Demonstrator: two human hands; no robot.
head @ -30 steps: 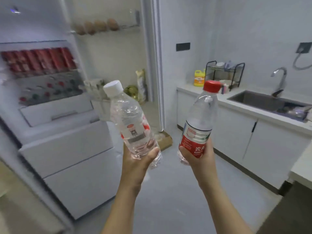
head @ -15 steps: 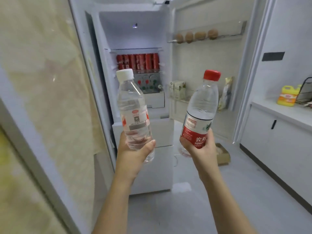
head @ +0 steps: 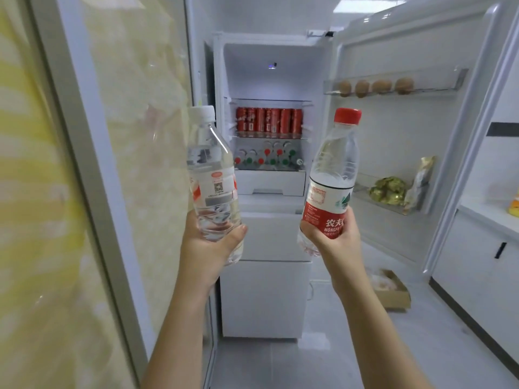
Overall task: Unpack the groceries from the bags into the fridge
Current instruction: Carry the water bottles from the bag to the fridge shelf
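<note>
Straight ahead: two water bottles held up before an open fridge

Looks forward and slightly down along two bare forearms rising from the bottom edge. Left of centre: left hand (head: 213,248) curled round the bottom end of a clear white-capped bottle (head: 210,175), thumb across the front, other fingers hidden behind. Top tilted a little to the left, white label with red marks at mid-height. Right of centre: right hand (head: 337,242) curled round the lower part of a red-capped bottle (head: 334,169), fingers partly across a red label, top tilted a little to the right. Both bottles in the air, apart from each other, in front of the fridge (head: 264,299) and not inside it.

Between the bottles, in the middle of the frame: lit fridge interior, with a row of red cans (head: 269,120) standing upright. Just below them, small bottles (head: 266,160) with red and green caps, lying with caps facing out. Under those, a white drawer (head: 269,182), then two closed white fronts down to the floor (head: 323,360).

Upper right: open fridge door (head: 393,130), with four brown rounded items (head: 376,87) in the top rack (head: 443,87); too blurred to name. Lower rack (head: 365,192), right of centre: a gold crinkled packet (head: 389,189) beside a tall upright pouch (head: 420,181). Lower right, on the grey floor: an open cardboard box (head: 393,290). Far right edge: white counter (head: 483,213). Whole left side: a pale yellow patterned panel (head: 126,164), close to the camera.
</note>
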